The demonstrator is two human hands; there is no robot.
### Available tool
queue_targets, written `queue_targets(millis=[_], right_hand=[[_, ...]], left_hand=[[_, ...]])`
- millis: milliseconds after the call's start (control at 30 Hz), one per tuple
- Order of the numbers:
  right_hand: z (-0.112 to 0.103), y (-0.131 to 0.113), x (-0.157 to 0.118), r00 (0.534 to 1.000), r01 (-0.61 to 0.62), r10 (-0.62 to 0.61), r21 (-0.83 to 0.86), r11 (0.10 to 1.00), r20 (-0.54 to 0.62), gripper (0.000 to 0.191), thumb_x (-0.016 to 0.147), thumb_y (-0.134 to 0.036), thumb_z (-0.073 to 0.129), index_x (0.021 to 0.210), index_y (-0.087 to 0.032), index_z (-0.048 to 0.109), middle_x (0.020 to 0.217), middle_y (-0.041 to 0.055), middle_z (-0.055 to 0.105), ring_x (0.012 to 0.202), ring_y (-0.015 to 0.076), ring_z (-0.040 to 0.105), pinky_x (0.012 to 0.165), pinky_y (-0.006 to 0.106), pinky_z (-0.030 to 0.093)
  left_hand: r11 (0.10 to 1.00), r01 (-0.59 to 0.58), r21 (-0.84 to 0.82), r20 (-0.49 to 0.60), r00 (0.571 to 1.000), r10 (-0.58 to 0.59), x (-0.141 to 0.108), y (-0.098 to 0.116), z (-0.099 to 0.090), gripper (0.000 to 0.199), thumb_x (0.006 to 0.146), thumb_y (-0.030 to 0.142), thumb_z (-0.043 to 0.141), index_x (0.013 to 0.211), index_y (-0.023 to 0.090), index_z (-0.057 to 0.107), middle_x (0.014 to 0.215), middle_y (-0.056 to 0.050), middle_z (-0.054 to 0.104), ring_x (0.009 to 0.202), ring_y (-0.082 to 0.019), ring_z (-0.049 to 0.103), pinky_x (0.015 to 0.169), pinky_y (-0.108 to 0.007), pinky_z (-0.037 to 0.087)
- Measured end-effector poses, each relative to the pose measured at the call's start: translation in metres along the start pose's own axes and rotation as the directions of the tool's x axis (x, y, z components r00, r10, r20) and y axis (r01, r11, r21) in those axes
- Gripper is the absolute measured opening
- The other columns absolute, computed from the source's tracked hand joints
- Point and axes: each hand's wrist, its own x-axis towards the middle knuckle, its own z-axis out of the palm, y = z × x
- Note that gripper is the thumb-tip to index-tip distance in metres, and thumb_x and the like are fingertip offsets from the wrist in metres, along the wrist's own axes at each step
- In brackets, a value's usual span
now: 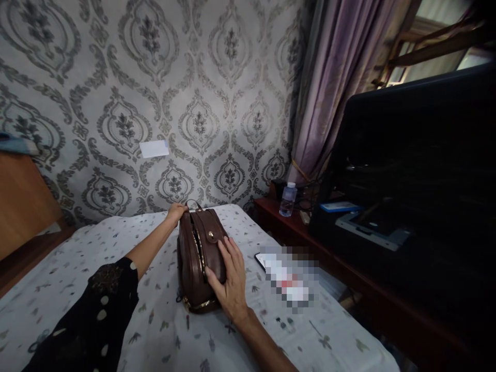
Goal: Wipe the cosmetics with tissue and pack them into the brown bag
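A brown leather bag [191, 279] stands on the white patterned sheet [155, 341], its gold-toothed zipper partly open along the top. At the bag's far end, near the thin handle loop, the fingers of my left hand [177, 212] are closed on its edge. My right hand [232, 281] lies spread against the bag's right side, the thumb by the zipper opening and the fingers near the gold clasp [211, 234]. The inside of the bag is too dark to make out.
Right of the bag lies a phone [261, 260], partly blurred. A water bottle [288, 199] stands on the dark red table [267, 206], near a large black screen [411, 170]. Wooden furniture [23, 201] is at the left, patterned wall behind.
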Motion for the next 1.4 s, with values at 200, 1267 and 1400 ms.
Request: queue_targets(millis=[200,1267,1400], right_hand=[[0.000,0.000,0.000,1.000,-0.001,0.001,0.000,1.000,0.000,0.061,0.090,-0.035,0.055,0.147,-0.026,0.035,0.147,0.0111,0.045,0.138,0.0305,0.039,0.109,0.056,0.037],[-0.004,-0.002,0.000,1.000,-0.003,0.003,-0.007,1.000,0.013,0.060,0.091,-0.036,0.053,0.147,-0.022,0.035,0.149,0.0126,0.042,0.139,0.0296,0.037,0.111,0.053,0.037],[-0.005,-0.001,0.000,1.000,0.015,-0.015,-0.028,0.999,0.024,0.063,0.092,-0.035,0.051,0.150,-0.023,0.030,0.151,0.0124,0.039,0.140,0.0297,0.035,0.111,0.054,0.037]], left_hand=[[0.998,-0.058,0.016,-0.030,0.998,0.059,-0.007,0.007,-0.003,0.028,0.092,0.037,0.059,0.106,0.013,0.062,0.103,-0.005,0.066,0.089,-0.018,0.064,0.077,-0.035,0.055],[0.995,-0.091,-0.037,0.251,0.963,0.097,0.026,0.041,0.020,0.025,0.086,0.037,0.066,0.087,0.012,0.065,0.082,-0.003,0.068,0.072,-0.014,0.064,0.068,-0.030,0.053],[0.966,-0.201,-0.165,0.232,0.944,0.236,0.019,0.041,0.014,0.034,0.062,0.044,0.078,0.067,0.014,0.062,0.064,-0.001,0.067,0.066,-0.016,0.064,0.065,-0.026,0.047]])
